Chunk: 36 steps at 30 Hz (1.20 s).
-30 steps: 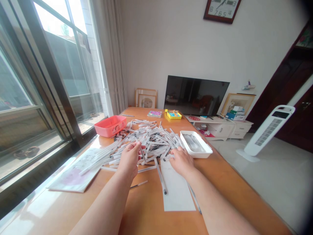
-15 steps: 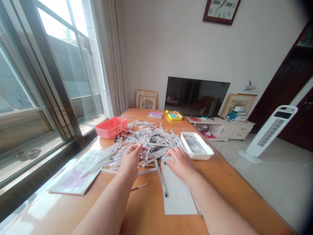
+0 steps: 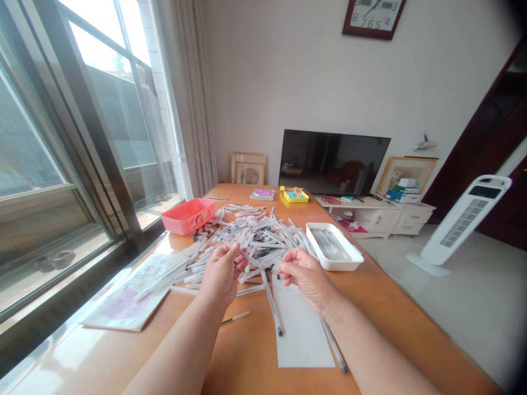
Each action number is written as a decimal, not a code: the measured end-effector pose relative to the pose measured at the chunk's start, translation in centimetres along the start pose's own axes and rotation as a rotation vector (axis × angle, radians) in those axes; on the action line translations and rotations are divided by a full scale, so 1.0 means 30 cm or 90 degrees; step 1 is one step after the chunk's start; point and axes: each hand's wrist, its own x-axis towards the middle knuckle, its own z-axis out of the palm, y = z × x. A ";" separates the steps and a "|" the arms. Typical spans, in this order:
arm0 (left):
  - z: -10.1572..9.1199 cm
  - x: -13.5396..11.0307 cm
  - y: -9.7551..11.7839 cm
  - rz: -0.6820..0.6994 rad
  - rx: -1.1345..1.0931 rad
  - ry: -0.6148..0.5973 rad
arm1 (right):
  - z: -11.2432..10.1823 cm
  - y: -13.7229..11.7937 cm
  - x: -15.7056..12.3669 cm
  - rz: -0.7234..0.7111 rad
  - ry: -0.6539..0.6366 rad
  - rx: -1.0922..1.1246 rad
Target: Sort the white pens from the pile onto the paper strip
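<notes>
Lifting both hands off the pen pile (image 3: 263, 238), you now pinch one pen (image 3: 248, 258) just above it in your left hand (image 3: 222, 271); your right hand (image 3: 307, 277) curls its fingers beside the pen's tip, grip unclear.

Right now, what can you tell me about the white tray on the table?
The white tray is a shallow rectangular dish with rounded corners and a raised rim, plastic by the look. It sits flat on the wooden table, just right of the pile of pens and beyond the right hand, which does not touch it. Thin rods, clear and dark, lie lengthwise inside.
</notes>
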 end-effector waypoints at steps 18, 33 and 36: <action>0.018 -0.025 -0.017 -0.005 -0.029 -0.024 | 0.060 -0.001 -0.026 0.039 -0.070 -0.006; 0.042 -0.063 -0.001 -0.067 0.049 -0.066 | 0.050 -0.003 -0.019 -0.010 0.018 0.055; 0.050 -0.069 -0.006 -0.060 0.039 -0.067 | 0.047 0.001 -0.016 -0.023 0.024 0.052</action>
